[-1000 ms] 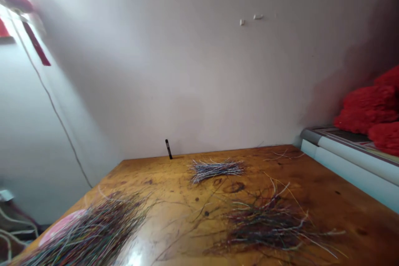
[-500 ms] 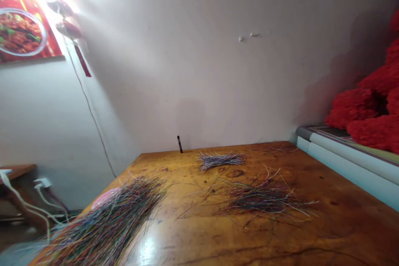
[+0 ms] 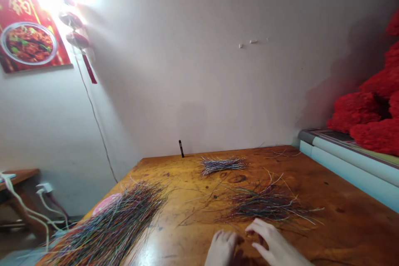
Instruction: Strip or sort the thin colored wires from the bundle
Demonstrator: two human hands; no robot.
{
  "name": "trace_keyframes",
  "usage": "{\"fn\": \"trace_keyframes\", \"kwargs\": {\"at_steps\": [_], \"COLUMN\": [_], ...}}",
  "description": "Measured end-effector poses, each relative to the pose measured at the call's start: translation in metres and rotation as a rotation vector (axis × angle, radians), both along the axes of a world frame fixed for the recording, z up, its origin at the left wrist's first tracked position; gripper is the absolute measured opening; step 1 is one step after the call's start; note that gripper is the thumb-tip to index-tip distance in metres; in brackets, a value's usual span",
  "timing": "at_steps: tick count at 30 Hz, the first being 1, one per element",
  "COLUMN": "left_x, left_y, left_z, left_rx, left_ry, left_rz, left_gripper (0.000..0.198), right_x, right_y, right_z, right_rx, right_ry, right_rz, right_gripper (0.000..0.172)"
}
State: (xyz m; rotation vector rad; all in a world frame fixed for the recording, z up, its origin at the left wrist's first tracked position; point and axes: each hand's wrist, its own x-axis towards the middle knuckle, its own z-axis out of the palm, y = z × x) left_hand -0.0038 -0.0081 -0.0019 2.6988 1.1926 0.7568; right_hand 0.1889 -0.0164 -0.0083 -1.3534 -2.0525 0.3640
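Above the coloured wires [image 3: 109, 224], a red poster [image 3: 31, 37] with blurred characters [image 3: 19, 2]

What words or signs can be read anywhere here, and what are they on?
Red rectangular poster showing a plate of food, on the wall: large characters at its top, too washed out by glare to read.
No other readable text shows.
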Motion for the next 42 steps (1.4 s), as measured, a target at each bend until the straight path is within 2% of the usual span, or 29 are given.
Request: {"fn": "trace_keyframes", "kwargs": {"at_steps": [2, 5, 7, 10, 14, 20, 27, 36, 42], "left_x": [0.006, 0.004, 0.001, 0.001, 0.009, 0.011, 0.012, 0.013, 0.011], "left_y": [0.019, 0.033, 0.036, 0.039, 0.036, 0.024, 0.024, 0.024, 0.022], "left_z": [-0.009, -0.025, -0.034, -0.041, -0.041, -0.030, -0.018, -0.040, -0.041], "left_rx": [0.166, 0.424, 0.561, 0.647, 0.727, 0.673, 0.684, 0.568, 0.386], "left_ry": [-0.036, -0.060, -0.086, -0.116, -0.165, 0.007, -0.049, -0.051, -0.047], "left_rz": [0.111, 0.117, 0.094, 0.089, 0.042, 0.014, 0.048, 0.063, 0.089], "left_gripper": [0.017, 0.022, 0.024, 0.028, 0.035, 0.031, 0.040, 0.024, 0.019], "right_x": [-0.001, -0.003, -0.004, -0.005, -0.009, -0.010, -0.012, -0.012, -0.011], "right_y": [0.014, 0.023, 0.023, 0.023, 0.024, 0.026, 0.026, 0.028, 0.026], "right_z": [-0.014, -0.030, -0.035, -0.035, -0.037, -0.042, -0.045, -0.045, -0.036], "right_rx": [0.033, 0.014, 0.001, 0.000, 0.029, 0.072, 0.140, 0.063, 0.044], "right_ry": [-0.017, -0.051, -0.059, -0.044, 0.003, -0.031, -0.020, -0.007, -0.004], "right_rz": [-0.056, -0.067, -0.056, -0.049, -0.040, 0.005, -0.006, -0.067, -0.019], "right_gripper": [0.038, 0.033, 0.029, 0.025, 0.024, 0.027, 0.030, 0.020, 0.026]}}
